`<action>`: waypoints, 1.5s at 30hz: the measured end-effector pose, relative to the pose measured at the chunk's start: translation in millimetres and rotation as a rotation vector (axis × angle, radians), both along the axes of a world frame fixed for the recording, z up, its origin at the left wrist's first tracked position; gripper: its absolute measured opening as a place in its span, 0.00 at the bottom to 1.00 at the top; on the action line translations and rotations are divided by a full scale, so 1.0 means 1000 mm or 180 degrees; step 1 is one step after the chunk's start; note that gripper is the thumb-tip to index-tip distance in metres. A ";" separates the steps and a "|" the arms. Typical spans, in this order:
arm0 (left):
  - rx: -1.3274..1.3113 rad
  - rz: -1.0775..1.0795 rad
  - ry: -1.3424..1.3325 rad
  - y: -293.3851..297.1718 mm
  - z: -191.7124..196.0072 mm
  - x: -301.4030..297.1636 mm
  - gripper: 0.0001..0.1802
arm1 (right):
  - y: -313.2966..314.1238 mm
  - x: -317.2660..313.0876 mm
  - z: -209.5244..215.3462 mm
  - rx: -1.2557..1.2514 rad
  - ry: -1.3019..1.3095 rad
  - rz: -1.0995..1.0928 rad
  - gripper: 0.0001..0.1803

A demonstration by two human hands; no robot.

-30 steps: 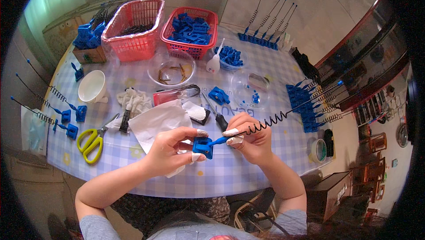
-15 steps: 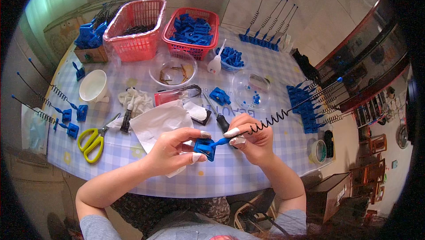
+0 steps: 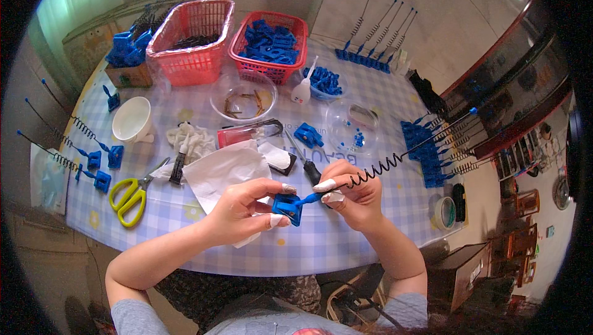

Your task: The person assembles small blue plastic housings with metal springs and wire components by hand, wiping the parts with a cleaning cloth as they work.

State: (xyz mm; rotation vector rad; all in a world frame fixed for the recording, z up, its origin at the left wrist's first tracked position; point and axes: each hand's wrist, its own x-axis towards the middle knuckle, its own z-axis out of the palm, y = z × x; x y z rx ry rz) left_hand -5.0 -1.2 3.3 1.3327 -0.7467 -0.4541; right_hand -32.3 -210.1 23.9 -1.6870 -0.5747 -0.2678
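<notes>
At my far left, three blue clips (image 3: 102, 180) with coiled rods rise near the table's edge, and beside them lie yellow-handled scissors (image 3: 128, 203) and a white cup (image 3: 131, 120). Next come a black tube (image 3: 177, 168) and, farther back, a tall red basket (image 3: 185, 71) holding a dark heap. White paper (image 3: 213, 175) is spread flat just beyond my left hand (image 3: 239, 206), whose thumb and fingers pinch a blue clip body (image 3: 289, 208) by its opposite sides (white wrapping covers several of my fingertips, on both hands). That clip hangs over the checked tablecloth (image 3: 327, 250), between my two hands, its neck pointing right. Beyond it, a clear bowl (image 3: 244, 121) holds brassy strips (image 3: 233, 113), and a lower red basket (image 3: 262, 74) is heaped with blue parts. A screwdriver (image 3: 311, 171) lies just past my right hand (image 3: 353, 198); that thumb and forefinger are pinched on the base of a black coiled rod (image 3: 412, 149), at the blue neck. The rod slants up and away to my right, below a clear dish (image 3: 340, 126) of tiny blue bits (image 3: 358, 140). Farther right sit clustered clips (image 3: 420, 143) and a tape roll (image 3: 439, 211).
</notes>
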 end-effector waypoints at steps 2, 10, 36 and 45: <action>-0.0047 0.0003 0.0001 0.000 -0.002 0.000 0.21 | 0.000 0.000 0.001 -0.0033 0.0029 -0.0017 0.09; 0.0023 0.0016 0.0024 0.000 -0.001 0.001 0.21 | 0.000 0.000 0.003 0.0067 0.0042 0.0077 0.10; 0.0125 0.0064 -0.0089 0.000 0.003 0.001 0.21 | 0.003 -0.003 0.001 0.0808 0.0524 0.0362 0.17; 0.0242 0.0035 -0.0055 0.001 0.003 0.001 0.24 | 0.004 -0.004 0.000 0.0895 0.0585 0.0365 0.18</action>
